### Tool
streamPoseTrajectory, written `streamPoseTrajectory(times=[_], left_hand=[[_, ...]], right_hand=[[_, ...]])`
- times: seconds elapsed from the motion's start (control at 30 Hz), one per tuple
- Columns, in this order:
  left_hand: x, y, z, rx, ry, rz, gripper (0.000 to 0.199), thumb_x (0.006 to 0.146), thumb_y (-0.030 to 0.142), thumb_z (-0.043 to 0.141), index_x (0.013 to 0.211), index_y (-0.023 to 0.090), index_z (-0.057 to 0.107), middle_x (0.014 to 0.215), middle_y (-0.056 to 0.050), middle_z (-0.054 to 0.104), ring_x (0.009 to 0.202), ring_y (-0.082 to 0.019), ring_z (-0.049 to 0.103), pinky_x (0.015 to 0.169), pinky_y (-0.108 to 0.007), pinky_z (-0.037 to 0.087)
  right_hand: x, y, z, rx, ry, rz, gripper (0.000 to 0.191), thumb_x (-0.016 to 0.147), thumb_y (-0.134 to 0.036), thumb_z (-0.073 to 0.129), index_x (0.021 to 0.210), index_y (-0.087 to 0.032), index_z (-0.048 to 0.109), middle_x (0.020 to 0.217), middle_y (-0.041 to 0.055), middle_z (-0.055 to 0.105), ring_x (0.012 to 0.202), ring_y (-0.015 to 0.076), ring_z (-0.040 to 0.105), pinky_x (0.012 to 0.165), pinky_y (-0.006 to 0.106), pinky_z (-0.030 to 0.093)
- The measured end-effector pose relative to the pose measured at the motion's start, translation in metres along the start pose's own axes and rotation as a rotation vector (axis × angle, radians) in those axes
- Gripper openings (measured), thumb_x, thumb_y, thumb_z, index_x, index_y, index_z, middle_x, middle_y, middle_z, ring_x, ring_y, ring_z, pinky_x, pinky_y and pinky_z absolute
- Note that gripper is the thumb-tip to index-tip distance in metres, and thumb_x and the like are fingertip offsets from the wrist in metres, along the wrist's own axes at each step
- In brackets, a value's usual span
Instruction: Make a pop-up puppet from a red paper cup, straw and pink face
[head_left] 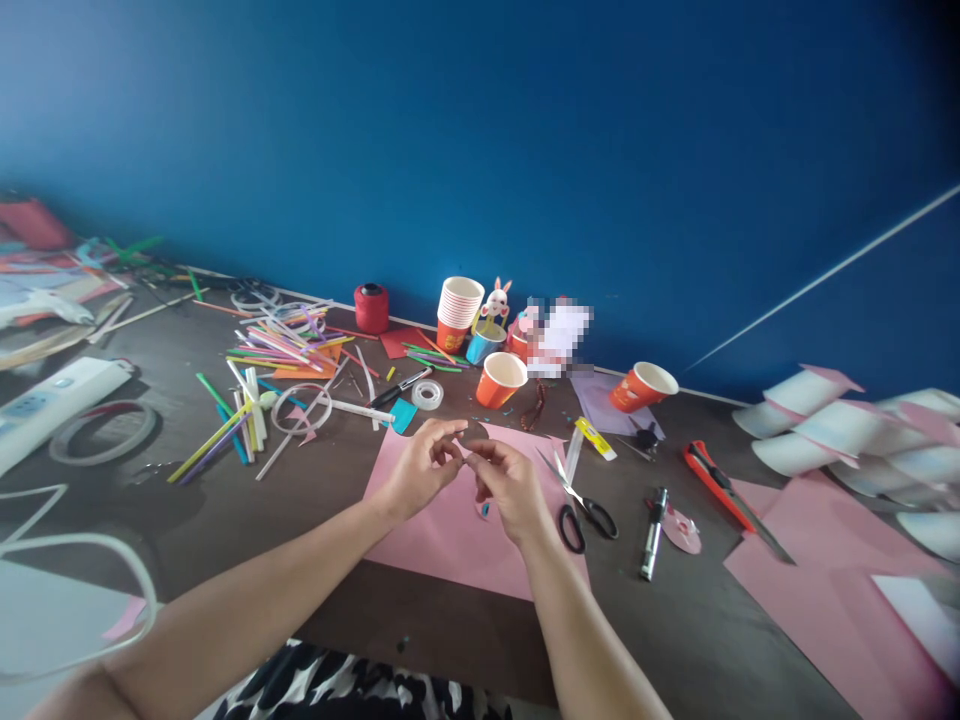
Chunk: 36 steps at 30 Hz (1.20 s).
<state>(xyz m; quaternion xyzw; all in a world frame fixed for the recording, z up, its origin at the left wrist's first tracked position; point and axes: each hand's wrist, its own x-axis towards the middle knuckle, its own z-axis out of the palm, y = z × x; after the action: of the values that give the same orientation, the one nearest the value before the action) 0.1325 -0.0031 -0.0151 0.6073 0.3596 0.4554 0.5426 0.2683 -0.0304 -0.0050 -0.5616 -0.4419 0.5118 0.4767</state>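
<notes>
Over a pink sheet (420, 530) my left hand (426, 465) and my right hand (510, 480) meet at the fingertips. Both pinch a small dark, roundish piece (474, 434), largely covered by the fingers. A small pink and blue bit (484, 510) shows just under my right hand. Scissors (577, 495) with black handles lie partly open at the sheet's right edge. Behind the sheet stands an orange paper cup (501, 382), and a roll of clear tape (427, 395) lies left of it.
Colourful straws (292, 345) lie at the left near a white power strip (64, 405). Stacked cups (457, 310) stand by the blue wall. To the right are another orange cup (637, 388), a marker (654, 535), a red cutter (724, 490) and rolled white paper pieces (817, 430).
</notes>
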Motion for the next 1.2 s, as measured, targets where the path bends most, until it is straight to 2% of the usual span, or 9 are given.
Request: streamPoseTrajectory(times=[0.1, 0.2, 0.3, 0.53, 0.67, 0.8, 0.97, 1.07, 1.2], left_hand=[[-0.002, 0.000, -0.001, 0.025, -0.051, 0.030, 0.041, 0.069, 0.006, 0.052, 0.108, 0.017, 0.050, 0.094, -0.004, 0.048, 0.069, -0.008, 0.052, 0.062, -0.022, 0.041], [-0.003, 0.003, -0.001, 0.043, -0.129, 0.071, 0.043, 0.067, 0.003, 0.050, 0.107, 0.018, 0.051, 0.094, -0.004, 0.050, 0.069, -0.008, 0.052, 0.061, -0.021, 0.040], [-0.004, 0.003, 0.000, 0.054, -0.172, 0.083, 0.043, 0.065, 0.002, 0.049, 0.105, 0.017, 0.054, 0.093, -0.005, 0.051, 0.068, -0.008, 0.053, 0.062, -0.021, 0.041], [-0.005, 0.000, 0.001, 0.001, -0.126, -0.025, 0.039, 0.067, 0.006, 0.049, 0.105, 0.016, 0.052, 0.090, -0.004, 0.054, 0.069, -0.009, 0.052, 0.064, -0.022, 0.043], [-0.002, -0.013, -0.003, 0.154, -0.075, -0.087, 0.033, 0.067, 0.005, 0.046, 0.097, 0.015, 0.053, 0.083, -0.004, 0.057, 0.066, -0.010, 0.054, 0.058, -0.022, 0.043], [-0.003, -0.021, -0.005, 0.349, -0.145, -0.022, 0.042, 0.064, 0.003, 0.047, 0.103, 0.018, 0.049, 0.080, -0.001, 0.057, 0.060, -0.009, 0.054, 0.055, -0.021, 0.043], [-0.007, -0.006, -0.005, 0.522, -0.184, 0.076, 0.038, 0.071, 0.008, 0.046, 0.108, 0.018, 0.048, 0.075, -0.001, 0.063, 0.071, -0.014, 0.059, 0.067, -0.026, 0.044], [-0.003, 0.000, -0.005, 0.496, -0.099, 0.076, 0.027, 0.072, 0.017, 0.052, 0.099, 0.017, 0.056, 0.086, -0.005, 0.065, 0.082, -0.016, 0.059, 0.074, -0.028, 0.044], [0.003, -0.004, -0.006, 0.325, -0.078, -0.062, 0.022, 0.072, 0.026, 0.056, 0.089, 0.014, 0.064, 0.083, -0.007, 0.067, 0.075, -0.017, 0.061, 0.063, -0.025, 0.047]], right_hand=[[0.002, -0.001, -0.005, 0.151, 0.001, 0.021, 0.030, 0.068, -0.034, 0.061, 0.091, -0.015, 0.057, 0.061, -0.0041, 0.051, 0.036, 0.0042, 0.041, 0.031, 0.018, 0.037], [0.004, 0.000, -0.009, 0.272, -0.036, 0.027, 0.022, 0.070, -0.035, 0.060, 0.079, -0.015, 0.057, 0.065, -0.0032, 0.051, 0.037, 0.0035, 0.041, 0.032, 0.018, 0.038], [0.005, 0.002, -0.011, 0.291, -0.055, 0.050, 0.019, 0.069, -0.033, 0.059, 0.067, -0.015, 0.054, 0.053, -0.0051, 0.048, 0.035, 0.0040, 0.039, 0.032, 0.018, 0.036], [0.007, 0.006, -0.010, 0.243, -0.009, 0.045, 0.017, 0.067, -0.029, 0.060, 0.062, -0.016, 0.050, 0.043, -0.0073, 0.044, 0.033, 0.0046, 0.037, 0.033, 0.017, 0.032], [0.007, 0.005, -0.009, 0.128, 0.036, 0.000, 0.021, 0.069, -0.033, 0.058, 0.061, -0.016, 0.049, 0.037, -0.0089, 0.038, 0.032, 0.0049, 0.034, 0.033, 0.017, 0.027], [0.007, 0.006, -0.009, 0.090, 0.060, -0.018, 0.021, 0.070, -0.033, 0.057, 0.061, -0.018, 0.046, 0.037, -0.0105, 0.033, 0.031, 0.0038, 0.028, 0.032, 0.016, 0.020], [0.008, 0.010, -0.009, 0.028, 0.030, -0.022, 0.023, 0.071, -0.038, 0.054, 0.063, -0.018, 0.045, 0.038, -0.0106, 0.031, 0.031, 0.0040, 0.026, 0.032, 0.017, 0.019], [0.007, 0.009, -0.006, -0.059, 0.025, -0.037, 0.023, 0.070, -0.039, 0.056, 0.064, -0.017, 0.050, 0.038, -0.0100, 0.033, 0.030, 0.0043, 0.028, 0.032, 0.018, 0.021], [0.005, 0.008, 0.000, -0.145, 0.016, -0.068, 0.025, 0.072, -0.040, 0.055, 0.066, -0.016, 0.055, 0.037, -0.0082, 0.038, 0.030, 0.0059, 0.033, 0.033, 0.019, 0.025]])
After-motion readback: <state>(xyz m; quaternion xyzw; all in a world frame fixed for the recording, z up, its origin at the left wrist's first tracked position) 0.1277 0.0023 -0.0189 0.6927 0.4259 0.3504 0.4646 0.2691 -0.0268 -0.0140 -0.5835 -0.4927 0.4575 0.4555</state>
